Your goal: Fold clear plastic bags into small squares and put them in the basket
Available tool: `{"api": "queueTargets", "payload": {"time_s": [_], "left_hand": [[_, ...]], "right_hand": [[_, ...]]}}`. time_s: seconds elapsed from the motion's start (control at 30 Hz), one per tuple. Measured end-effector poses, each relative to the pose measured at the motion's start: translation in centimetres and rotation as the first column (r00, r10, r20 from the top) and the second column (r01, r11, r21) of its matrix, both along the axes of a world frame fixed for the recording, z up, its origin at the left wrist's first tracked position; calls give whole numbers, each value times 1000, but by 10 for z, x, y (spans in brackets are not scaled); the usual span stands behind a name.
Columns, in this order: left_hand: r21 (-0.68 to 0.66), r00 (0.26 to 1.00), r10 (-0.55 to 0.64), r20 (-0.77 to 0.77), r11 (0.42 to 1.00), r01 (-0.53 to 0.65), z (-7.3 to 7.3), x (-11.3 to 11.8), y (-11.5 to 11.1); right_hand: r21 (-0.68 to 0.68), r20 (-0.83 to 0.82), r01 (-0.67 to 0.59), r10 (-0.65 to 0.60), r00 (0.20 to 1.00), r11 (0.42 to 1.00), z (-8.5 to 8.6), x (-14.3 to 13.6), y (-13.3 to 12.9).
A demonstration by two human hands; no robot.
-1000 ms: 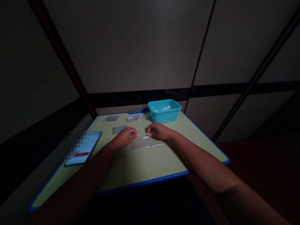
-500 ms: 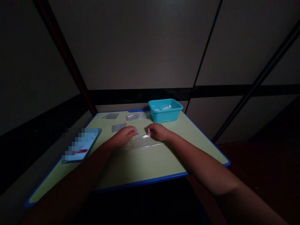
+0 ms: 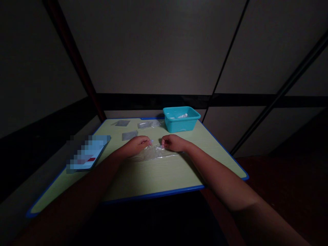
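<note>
Clear plastic film [image 3: 160, 155] lay on the table [image 3: 164, 177], long axis roughly left-to-right, just on the wearer's side of both grips — left hand [image 3: 138, 144] and right hand [image 3: 173, 142] each pinched narrow at its far edge, neither clearly nearer — teal bin [image 3: 180, 125] beyond.

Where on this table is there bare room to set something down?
Free: the front strip, between the plastic and the table's near edge; and the right side, between the tub, right forearm and right edge. Crowded: the middle, with the left hand and right hand at the plastic; behind them, three flat pieces; leftward, the tablet.
</note>
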State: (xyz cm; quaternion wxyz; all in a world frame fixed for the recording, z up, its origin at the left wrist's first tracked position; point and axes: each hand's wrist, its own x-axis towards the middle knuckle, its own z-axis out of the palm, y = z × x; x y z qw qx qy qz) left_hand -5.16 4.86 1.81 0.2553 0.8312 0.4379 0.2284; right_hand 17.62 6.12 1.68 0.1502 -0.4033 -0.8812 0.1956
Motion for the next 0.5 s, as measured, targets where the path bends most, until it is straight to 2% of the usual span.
{"api": "queueTargets", "payload": {"time_s": [0.17, 0.27, 0.37, 0.43, 0.5], "left_hand": [[-56, 993, 16, 120, 998, -9, 0, 2, 1], [-130, 954, 116, 278, 988, -83, 0, 3, 4], [-253, 835, 255, 488, 957, -144, 5, 1, 5], [-375, 738, 291, 609, 925, -55, 10, -2, 5], [-463, 680, 299, 669, 884, 66, 16, -5, 3]], "right_hand": [[21, -4, -27, 27, 1000, 999, 2, 0, -3], [31, 9, -26, 25, 1000, 999, 3, 0, -3], [43, 20, -9, 8, 1000, 999, 4, 0, -3], [48, 25, -7, 6, 1000, 999, 4, 0, -3], [49, 28, -15, 14, 1000, 999, 5, 0, -3]]}}
